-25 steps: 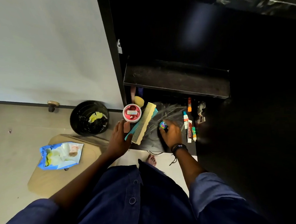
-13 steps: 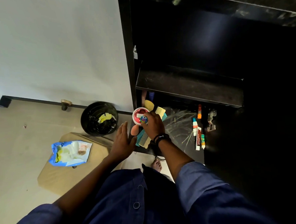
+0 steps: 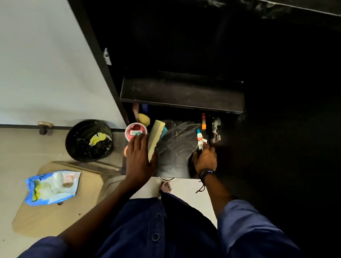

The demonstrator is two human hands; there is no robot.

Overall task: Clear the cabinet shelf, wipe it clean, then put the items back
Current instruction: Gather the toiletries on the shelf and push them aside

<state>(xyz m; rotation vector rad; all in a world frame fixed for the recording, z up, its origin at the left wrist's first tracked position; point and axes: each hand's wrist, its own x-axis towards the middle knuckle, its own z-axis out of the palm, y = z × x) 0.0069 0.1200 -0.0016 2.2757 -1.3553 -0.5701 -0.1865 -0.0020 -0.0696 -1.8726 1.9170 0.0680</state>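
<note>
The black cabinet's upper shelf [image 3: 181,92] is bare and dusty. The lower shelf [image 3: 175,150], streaked with pale marks, holds the items. A cream comb [image 3: 156,137] over a teal one, a pink-and-white jar [image 3: 134,131] and a yellow sponge [image 3: 144,119] sit at its left. My left hand [image 3: 139,158] rests flat on the comb's near end, fingers reaching the jar. At the right lie an orange tube [image 3: 203,123], a blue-capped tube [image 3: 198,134] and a red-and-white tube [image 3: 201,144]. My right hand [image 3: 205,159] pinches the near end of the red-and-white tube.
A black bin [image 3: 88,140] with yellow scraps stands on the floor left of the cabinet. A blue wipes packet [image 3: 51,188] lies on a beige board [image 3: 71,210]. A metal hinge [image 3: 215,130] sits at the shelf's right side. My bare foot [image 3: 165,187] is below the shelf edge.
My right hand carried a small colourful round item left to the jar, let it go, then swung right to the tubes. My left hand slid forward onto the comb.
</note>
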